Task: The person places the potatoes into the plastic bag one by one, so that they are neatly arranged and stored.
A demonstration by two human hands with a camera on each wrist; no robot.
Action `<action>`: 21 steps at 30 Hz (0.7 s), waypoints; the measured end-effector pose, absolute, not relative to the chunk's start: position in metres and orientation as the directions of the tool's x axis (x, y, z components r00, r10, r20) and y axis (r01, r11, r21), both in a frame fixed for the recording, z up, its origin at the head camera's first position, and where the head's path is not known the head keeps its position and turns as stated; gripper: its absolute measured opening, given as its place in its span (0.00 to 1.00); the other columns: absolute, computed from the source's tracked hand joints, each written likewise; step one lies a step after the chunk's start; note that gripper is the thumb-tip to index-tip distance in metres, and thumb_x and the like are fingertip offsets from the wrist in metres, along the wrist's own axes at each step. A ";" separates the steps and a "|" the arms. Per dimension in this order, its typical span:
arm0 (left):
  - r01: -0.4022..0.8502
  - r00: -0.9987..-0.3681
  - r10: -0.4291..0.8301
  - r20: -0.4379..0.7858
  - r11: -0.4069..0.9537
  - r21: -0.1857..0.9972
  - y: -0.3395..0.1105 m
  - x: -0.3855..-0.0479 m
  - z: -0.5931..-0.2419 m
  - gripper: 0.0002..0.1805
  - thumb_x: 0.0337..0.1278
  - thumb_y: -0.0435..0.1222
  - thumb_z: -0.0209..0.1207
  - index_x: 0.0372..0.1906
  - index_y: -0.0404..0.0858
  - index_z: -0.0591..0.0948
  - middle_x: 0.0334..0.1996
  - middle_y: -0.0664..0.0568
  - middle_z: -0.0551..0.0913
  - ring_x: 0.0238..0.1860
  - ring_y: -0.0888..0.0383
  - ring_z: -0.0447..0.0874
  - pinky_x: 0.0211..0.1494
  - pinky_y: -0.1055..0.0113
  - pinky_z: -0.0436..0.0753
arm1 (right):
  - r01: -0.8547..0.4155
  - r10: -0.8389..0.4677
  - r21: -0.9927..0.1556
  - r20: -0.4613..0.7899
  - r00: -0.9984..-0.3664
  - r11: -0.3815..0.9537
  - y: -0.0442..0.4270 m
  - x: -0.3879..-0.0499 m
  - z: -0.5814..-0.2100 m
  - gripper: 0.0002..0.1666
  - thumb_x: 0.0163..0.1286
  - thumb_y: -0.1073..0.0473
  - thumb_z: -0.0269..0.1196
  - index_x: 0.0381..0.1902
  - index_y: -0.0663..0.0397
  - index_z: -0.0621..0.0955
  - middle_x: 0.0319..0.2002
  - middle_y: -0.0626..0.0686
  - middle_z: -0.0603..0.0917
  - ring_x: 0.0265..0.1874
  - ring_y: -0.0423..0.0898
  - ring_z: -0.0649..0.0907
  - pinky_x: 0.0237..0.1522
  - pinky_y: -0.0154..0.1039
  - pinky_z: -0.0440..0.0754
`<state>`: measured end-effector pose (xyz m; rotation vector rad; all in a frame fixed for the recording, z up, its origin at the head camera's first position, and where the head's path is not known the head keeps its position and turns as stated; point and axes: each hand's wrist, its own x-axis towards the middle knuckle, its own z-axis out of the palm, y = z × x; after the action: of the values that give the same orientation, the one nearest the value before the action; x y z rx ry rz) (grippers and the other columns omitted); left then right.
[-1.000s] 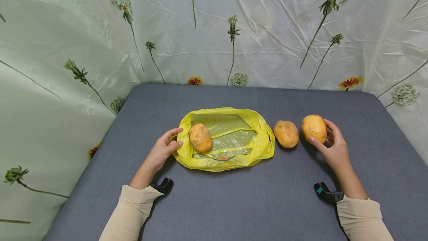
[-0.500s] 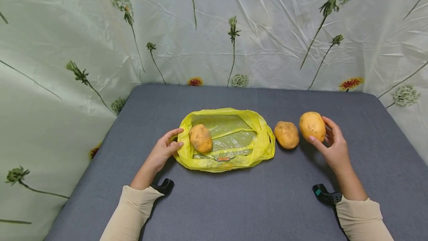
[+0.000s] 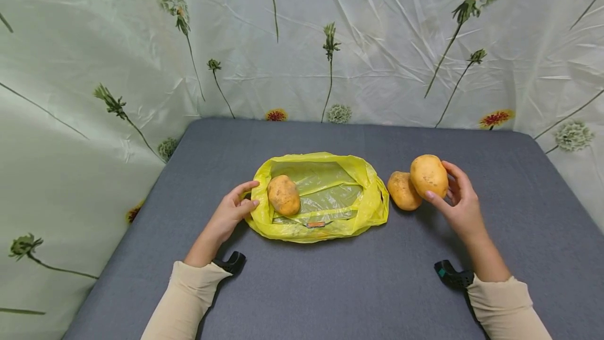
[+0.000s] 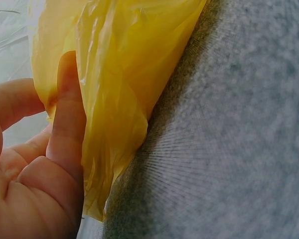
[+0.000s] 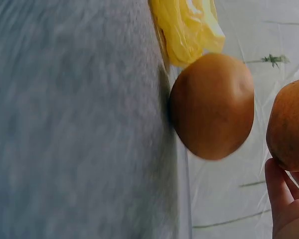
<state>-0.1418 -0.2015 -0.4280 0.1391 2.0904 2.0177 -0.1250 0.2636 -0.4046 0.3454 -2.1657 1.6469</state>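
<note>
A yellow plastic bag (image 3: 325, 232) lies on the grey table with its mouth spread open. One potato (image 3: 283, 195) sits inside, toward the left. At the bag's left rim, my left hand (image 3: 231, 209) holds the edge between thumb and fingers; the left wrist view shows yellow plastic (image 4: 119, 74) against those fingers. My right hand (image 3: 460, 201) grips a second potato (image 3: 429, 176) by its right side, raised above the table. Just right of the bag a third potato (image 3: 401, 191) rests on the table, partly covered by the held one in the head view.
The table (image 3: 330, 293) has a dark grey cloth surface. Behind it and on the left hangs a pale curtain (image 3: 283, 67) printed with flowers. Black wrist mounts (image 3: 453, 275) stick out beside the forearms.
My right hand has carried its potato to the left and slightly up, so it now overlaps the potato on the table. My left hand and the bag have stayed put.
</note>
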 end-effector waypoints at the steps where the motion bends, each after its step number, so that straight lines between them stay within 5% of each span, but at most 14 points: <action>1: -0.092 -0.969 0.228 -0.100 0.045 0.995 -0.202 -0.142 -0.428 0.27 0.57 0.27 0.54 0.61 0.30 0.61 0.30 0.49 0.67 0.23 0.64 0.67 0.26 0.73 0.70 | -0.425 0.030 -0.856 0.453 -0.891 0.294 0.262 -0.126 -0.404 0.43 0.48 0.82 0.60 0.63 0.63 0.61 0.57 0.48 0.65 0.53 0.38 0.69 0.48 0.24 0.67; 13: -0.070 -0.971 0.224 -0.083 0.064 0.995 -0.202 -0.142 -0.429 0.27 0.57 0.28 0.54 0.61 0.30 0.61 0.28 0.50 0.67 0.22 0.64 0.67 0.25 0.73 0.70 | -0.443 -0.071 -0.837 0.445 -0.893 0.320 0.228 -0.136 -0.397 0.45 0.48 0.79 0.64 0.63 0.61 0.61 0.59 0.53 0.64 0.55 0.37 0.68 0.49 0.25 0.65; 21: -0.070 -0.970 0.228 -0.084 0.068 0.995 -0.202 -0.143 -0.431 0.26 0.57 0.28 0.54 0.61 0.32 0.62 0.29 0.50 0.68 0.23 0.64 0.68 0.25 0.73 0.70 | -0.507 -0.176 -0.804 0.475 -0.862 0.311 0.193 -0.134 -0.381 0.43 0.45 0.79 0.65 0.60 0.69 0.62 0.57 0.63 0.66 0.53 0.38 0.69 0.49 0.26 0.67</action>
<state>-0.1426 -0.2024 -0.4307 0.1606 2.1243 2.0004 -0.1341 0.1927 -0.3808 0.6160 -2.2833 1.5678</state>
